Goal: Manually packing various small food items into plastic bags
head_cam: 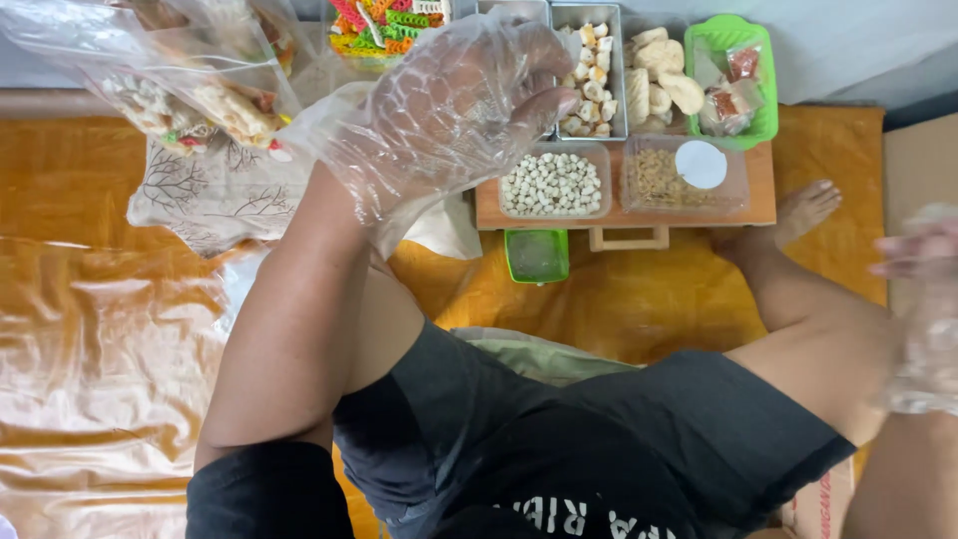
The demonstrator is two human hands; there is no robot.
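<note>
My left hand (pixel 449 105) is raised in a loose clear plastic glove. Its fingers curl loosely over a metal tray of white cube snacks (pixel 594 85), and I see nothing between them. At the right edge my right hand (pixel 923 309), also gloved, is blurred beside my bent knee, and any contents are hidden. A clear bag of mixed crackers (pixel 190 95) sits at the upper left, close to my left wrist. Just below my left hand is a clear tub of small white round pieces (pixel 554 185).
A low wooden table (pixel 619 215) carries a tray of pale crackers (pixel 659 80), a green basket of small packets (pixel 758 70), a tub of brown bits (pixel 659 180) and a colourful snack tray (pixel 384 25). A green container (pixel 537 255) sits below. A shiny plastic sheet (pixel 100 349) lies left.
</note>
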